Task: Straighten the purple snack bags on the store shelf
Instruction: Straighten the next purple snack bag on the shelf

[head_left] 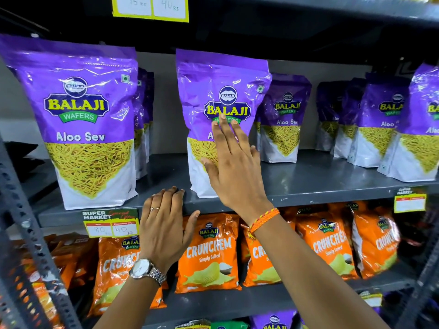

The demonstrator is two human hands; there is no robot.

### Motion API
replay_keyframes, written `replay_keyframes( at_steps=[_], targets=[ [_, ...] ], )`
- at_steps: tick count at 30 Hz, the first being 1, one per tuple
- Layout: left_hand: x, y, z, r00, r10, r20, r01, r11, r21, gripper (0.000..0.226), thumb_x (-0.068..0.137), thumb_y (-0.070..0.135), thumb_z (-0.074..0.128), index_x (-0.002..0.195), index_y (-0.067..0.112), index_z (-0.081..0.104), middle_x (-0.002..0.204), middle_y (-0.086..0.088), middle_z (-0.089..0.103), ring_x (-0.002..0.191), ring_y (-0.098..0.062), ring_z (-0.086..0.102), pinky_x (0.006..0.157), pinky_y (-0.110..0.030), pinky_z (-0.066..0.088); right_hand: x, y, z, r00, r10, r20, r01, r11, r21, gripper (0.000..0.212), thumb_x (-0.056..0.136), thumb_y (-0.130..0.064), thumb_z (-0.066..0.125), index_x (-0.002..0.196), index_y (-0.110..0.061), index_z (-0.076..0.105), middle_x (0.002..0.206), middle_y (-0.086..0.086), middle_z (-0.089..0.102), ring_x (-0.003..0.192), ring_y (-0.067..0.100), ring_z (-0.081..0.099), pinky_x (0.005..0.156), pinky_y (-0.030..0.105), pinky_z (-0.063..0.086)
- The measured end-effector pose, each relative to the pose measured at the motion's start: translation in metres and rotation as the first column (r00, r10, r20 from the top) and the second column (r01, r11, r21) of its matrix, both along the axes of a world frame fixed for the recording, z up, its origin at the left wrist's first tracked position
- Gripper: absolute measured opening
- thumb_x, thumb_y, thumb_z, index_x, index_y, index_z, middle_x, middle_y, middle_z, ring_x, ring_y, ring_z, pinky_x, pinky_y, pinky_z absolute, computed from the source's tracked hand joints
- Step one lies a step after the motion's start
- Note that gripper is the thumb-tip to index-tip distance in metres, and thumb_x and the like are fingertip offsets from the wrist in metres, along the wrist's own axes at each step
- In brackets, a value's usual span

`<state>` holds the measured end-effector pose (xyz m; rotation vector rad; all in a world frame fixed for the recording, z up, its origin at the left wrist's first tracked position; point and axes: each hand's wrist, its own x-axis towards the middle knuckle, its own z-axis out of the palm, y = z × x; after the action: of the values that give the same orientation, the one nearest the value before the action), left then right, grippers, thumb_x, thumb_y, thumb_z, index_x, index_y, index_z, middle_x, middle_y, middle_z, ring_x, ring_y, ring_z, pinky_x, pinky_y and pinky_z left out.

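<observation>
Far left: big purple bag (83,119) stands upright at the near edge of the grey shelf (308,184), facing out. More purple bags stacked behind it (143,129), only edges visible.

Price tag (111,223) hangs on the shelf lip just below it, reads 30 / 40.

Left hand (165,224): fingers spread, fingertips hooked over the shelf lip, grasping nothing. Looks like a brace for balance, not part of the work. Watch (145,269) on that wrist.

Centre: middle purple bag (221,96) upright at the near edge, leaning slightly left. Right hand (234,160) lies flat on its front, fingers extended, palm pressing, not gripping. Likely nudging it square or pushing it back into line. Orange thread band (263,220) on that wrist.

Right of it: 1 bag set further back (283,119), then a cluster of purple bags (380,124) staggered from far to near toward the right edge. Row depth is uneven, so these probably need doing next.

Below: orange chip bags (209,252) fill the lower shelf, not part of the job.

Risk: a flat push high on a standing pouch could tip it backward; lower contact is safer.
</observation>
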<state>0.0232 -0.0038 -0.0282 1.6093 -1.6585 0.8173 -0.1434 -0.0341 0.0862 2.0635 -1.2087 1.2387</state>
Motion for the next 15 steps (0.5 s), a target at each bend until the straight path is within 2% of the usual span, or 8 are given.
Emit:
replay_keyframes(
  at_steps=[2, 4, 7, 10, 12, 15],
  targets=[
    [-0.002, 0.003, -0.001, 0.996, -0.046, -0.076, 0.042, 0.998, -0.053, 0.060, 0.098, 0.054, 0.043, 0.131, 0.008, 0.059, 0.135, -0.014, 0.062, 0.125, -0.035, 0.056, 0.108, -0.048, 0.036, -0.017, -0.002, 0.004, 0.997, 0.059, 0.054, -0.056, 0.996, -0.066, 0.062, 0.104, -0.042, 0.049, 0.159, -0.017, 0.035, 0.168, 0.002, 0.033, 0.155, 0.024, 0.025, 0.108, 0.064, 0.043],
    [-0.011, 0.009, 0.000, 0.987, -0.080, -0.141, 0.063, 0.991, -0.120, 0.059, 0.097, 0.052, 0.045, 0.134, 0.008, 0.057, 0.139, -0.014, 0.060, 0.132, -0.035, 0.053, 0.112, -0.050, 0.035, -0.041, -0.008, 0.007, 0.986, 0.120, 0.116, -0.100, 0.981, -0.165, 0.058, 0.104, -0.038, 0.049, 0.156, -0.013, 0.041, 0.166, 0.007, 0.038, 0.153, 0.028, 0.030, 0.114, 0.059, 0.039],
    [-0.042, 0.013, 0.004, 0.985, -0.112, -0.132, 0.088, 0.980, -0.180, 0.061, 0.096, 0.051, 0.046, 0.137, 0.007, 0.056, 0.146, -0.014, 0.055, 0.140, -0.034, 0.045, 0.119, -0.050, 0.030, -0.080, -0.026, 0.012, 0.974, 0.140, 0.176, -0.093, 0.962, -0.256, 0.055, 0.104, -0.031, 0.050, 0.154, -0.009, 0.044, 0.167, 0.012, 0.035, 0.153, 0.031, 0.032, 0.123, 0.049, 0.031],
    [-0.084, 0.008, 0.013, 0.982, -0.161, -0.099, 0.134, 0.963, -0.232, 0.061, 0.096, 0.050, 0.047, 0.140, 0.008, 0.053, 0.146, -0.013, 0.055, 0.142, -0.035, 0.043, 0.121, -0.049, 0.027, -0.115, -0.052, 0.017, 0.971, 0.092, 0.222, -0.039, 0.971, -0.236, 0.056, 0.105, -0.035, 0.047, 0.155, -0.010, 0.043, 0.168, 0.011, 0.031, 0.151, 0.031, 0.032, 0.122, 0.044, 0.030],
    [-0.115, 0.000, 0.021, 0.975, -0.199, -0.094, 0.168, 0.949, -0.267, 0.061, 0.097, 0.049, 0.047, 0.142, 0.008, 0.053, 0.145, -0.012, 0.057, 0.140, -0.035, 0.046, 0.119, -0.048, 0.031, -0.137, -0.071, 0.022, 0.969, 0.049, 0.243, -0.001, 0.982, -0.191, 0.058, 0.104, -0.039, 0.043, 0.155, -0.012, 0.042, 0.169, 0.009, 0.030, 0.150, 0.031, 0.033, 0.117, 0.044, 0.032],
    [-0.157, -0.013, 0.031, 0.963, -0.258, -0.078, 0.227, 0.933, -0.280, 0.061, 0.099, 0.048, 0.046, 0.143, 0.007, 0.055, 0.146, -0.010, 0.056, 0.139, -0.033, 0.048, 0.119, -0.048, 0.034, -0.162, -0.102, 0.028, 0.970, -0.025, 0.241, 0.057, 0.990, -0.130, 0.060, 0.099, -0.034, 0.045, 0.154, -0.012, 0.042, 0.169, 0.009, 0.029, 0.146, 0.033, 0.035, 0.108, 0.053, 0.042]
  ],
)
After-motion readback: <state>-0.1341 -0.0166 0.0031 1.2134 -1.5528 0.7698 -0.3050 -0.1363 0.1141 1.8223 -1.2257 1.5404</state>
